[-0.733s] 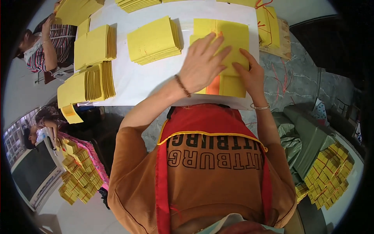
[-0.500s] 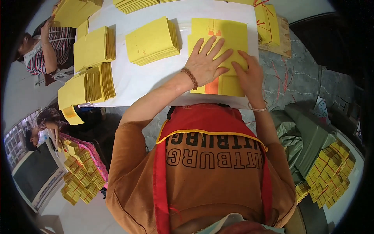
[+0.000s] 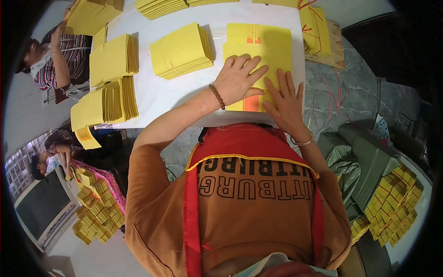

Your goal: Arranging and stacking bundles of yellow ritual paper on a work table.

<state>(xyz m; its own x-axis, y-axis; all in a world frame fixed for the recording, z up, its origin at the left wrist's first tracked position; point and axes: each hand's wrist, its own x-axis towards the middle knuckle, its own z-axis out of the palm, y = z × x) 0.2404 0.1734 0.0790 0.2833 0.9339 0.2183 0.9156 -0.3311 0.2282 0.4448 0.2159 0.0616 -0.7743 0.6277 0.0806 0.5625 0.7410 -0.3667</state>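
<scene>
The left hand is laid palm down, fingers loosely spread, on the lower left of a yellow paper piece; the right hand is placed over its lower right edge, fingers extended, and nothing is seen to be clasped by either. With the paper taken as the dial's centre, small orange marks are shown on it at twelve o'clock and an orange strip at six, between the hands. The paper is supported by the near right part of a white table. A stack of folded yellow papers is set between nine and ten o'clock, and further stacks are ranged at nine, near a co-worker in a striped top. A tied yellow bundle is located at two; red strings are scattered over the floor toward four.
</scene>
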